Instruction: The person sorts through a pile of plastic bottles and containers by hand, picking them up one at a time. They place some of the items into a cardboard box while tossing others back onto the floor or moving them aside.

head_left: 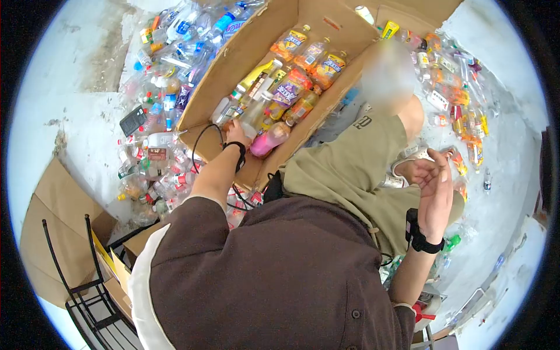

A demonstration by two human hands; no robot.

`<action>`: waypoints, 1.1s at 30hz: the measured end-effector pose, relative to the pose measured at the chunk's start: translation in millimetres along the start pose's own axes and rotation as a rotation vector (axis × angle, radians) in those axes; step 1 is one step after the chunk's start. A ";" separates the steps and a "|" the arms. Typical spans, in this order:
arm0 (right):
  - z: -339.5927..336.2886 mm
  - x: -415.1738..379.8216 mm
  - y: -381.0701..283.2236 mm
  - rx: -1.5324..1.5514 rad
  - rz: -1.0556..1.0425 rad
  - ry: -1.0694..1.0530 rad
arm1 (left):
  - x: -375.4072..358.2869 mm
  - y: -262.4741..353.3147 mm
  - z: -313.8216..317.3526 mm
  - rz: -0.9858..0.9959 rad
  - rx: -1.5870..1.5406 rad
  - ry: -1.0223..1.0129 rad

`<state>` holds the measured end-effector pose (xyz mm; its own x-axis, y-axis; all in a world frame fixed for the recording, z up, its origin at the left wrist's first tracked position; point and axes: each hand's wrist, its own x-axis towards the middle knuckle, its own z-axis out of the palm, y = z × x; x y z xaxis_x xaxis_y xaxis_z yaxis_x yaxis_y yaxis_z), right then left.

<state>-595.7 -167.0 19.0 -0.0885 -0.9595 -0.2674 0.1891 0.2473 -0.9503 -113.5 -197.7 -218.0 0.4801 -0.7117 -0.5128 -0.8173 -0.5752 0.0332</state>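
My left hand point(238, 133) reaches into the near left corner of a large cardboard box point(207, 81), its fingers closed around something among the bottles that I cannot make out. Beside it stand a clear bottle point(255, 115) and a bottle with pink contents point(269, 140). Several bottles with orange labels point(290, 42) lie farther in, near a purple-labelled bottle point(290, 90). Off to the right, my right hand point(434, 189) is raised palm up over my leg, fingers spread, holding nothing. Both wrists wear black straps, and a black cable runs by the left one.
Loose plastic bottles point(157, 149) are heaped left of the box, and more bottles point(458, 87) lie on the floor to the right. A black metal rack point(96, 286) and cardboard point(58, 216) are at lower left. A black device point(133, 121) rests on the left heap.
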 end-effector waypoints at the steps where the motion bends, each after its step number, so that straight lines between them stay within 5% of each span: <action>1: -1.4 -1.5 0.2 -0.001 0.001 0.010 | -3.7 2.3 2.9 -0.028 0.018 -0.013; 4: -4.7 -2.9 2.7 -0.008 -0.002 0.049 | 7.7 -3.6 20.6 -0.060 0.108 0.034; 7: -7.8 -5.1 6.7 0.016 0.003 0.071 | 28.5 -11.5 12.0 -0.051 0.099 -0.161; 9: -8.9 -5.7 6.0 0.008 -0.004 0.064 | 54.0 -38.2 25.7 0.269 0.058 -0.101; 11: -11.6 -6.3 6.2 0.013 -0.006 0.063 | 37.8 -19.4 -0.6 0.326 0.150 -0.253; 12: -14.1 -6.5 7.7 0.046 -0.005 0.050 | 64.8 -52.3 30.2 0.285 0.088 -0.069; 14: -20.3 -8.6 8.4 0.075 -0.034 0.067 | 61.0 -43.9 23.2 0.145 -0.070 -0.060; 18: -26.8 -12.5 5.3 0.122 -0.029 0.066 | 42.4 12.0 -8.5 0.219 -0.091 0.033; 20: -26.6 -14.0 5.7 0.171 -0.017 0.080 | 51.0 35.6 -19.0 0.534 -0.291 0.158; 22: -26.0 -14.8 6.6 0.179 -0.038 0.085 | -3.3 104.6 -64.0 0.627 -0.332 0.178; 24: -23.2 -17.7 3.8 0.166 -0.005 0.090 | -34.0 151.4 -90.3 0.861 -0.676 0.050; 28: -20.8 -25.4 -0.7 0.179 -0.032 0.100 | -139.5 255.9 -155.3 1.122 -0.877 -0.203; 33: -18.4 -37.9 -11.9 0.220 -0.122 0.025 | -273.3 352.4 -207.8 1.719 -1.111 -0.571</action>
<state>-612.6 -131.1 37.5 -0.1477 -0.9761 -0.1596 0.3839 0.0922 -0.9188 -466.6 -289.7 112.1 -0.6570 -0.6095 0.4438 0.3602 0.2633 0.8949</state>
